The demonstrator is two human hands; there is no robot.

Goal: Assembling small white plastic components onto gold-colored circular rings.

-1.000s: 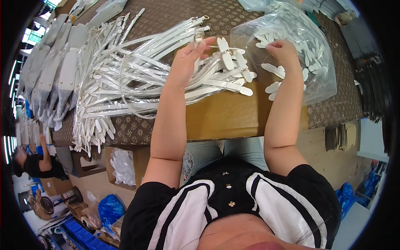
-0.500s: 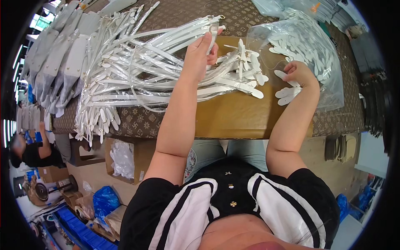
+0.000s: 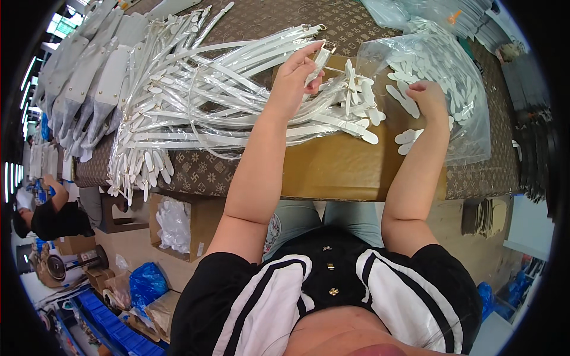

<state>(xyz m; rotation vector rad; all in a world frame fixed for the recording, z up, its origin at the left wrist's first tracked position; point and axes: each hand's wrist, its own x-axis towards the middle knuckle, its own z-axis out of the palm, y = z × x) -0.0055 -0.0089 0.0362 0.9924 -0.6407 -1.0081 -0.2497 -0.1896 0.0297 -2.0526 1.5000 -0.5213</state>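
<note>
My left hand (image 3: 295,80) is closed around a white strap (image 3: 321,64) with a metal buckle at its upper end. Below and beside it lies a heap of white straps (image 3: 237,107) in clear plastic, with loose rounded ends spread at the right. My right hand (image 3: 428,99) pinches a white rounded tab (image 3: 405,90); its fingertips partly hide it. Another long tab (image 3: 399,102) lies just left of those fingers. Beneath the wrist rest a few more white tabs (image 3: 406,140). Right behind this hand, a clear plastic bag (image 3: 475,133) spills many similar tabs.
A tan board (image 3: 338,172) covers the table's front, over patterned brown cloth (image 3: 202,175). White bag-like pieces (image 3: 89,77) are stacked at the far left. A cardboard box (image 3: 199,222) stands on the floor below. Another person (image 3: 59,216) works at the left.
My left hand has shifted slightly right, and the buckle end of its strap now shows. My right hand has moved a little and turned, with two tabs now by its fingertips.
</note>
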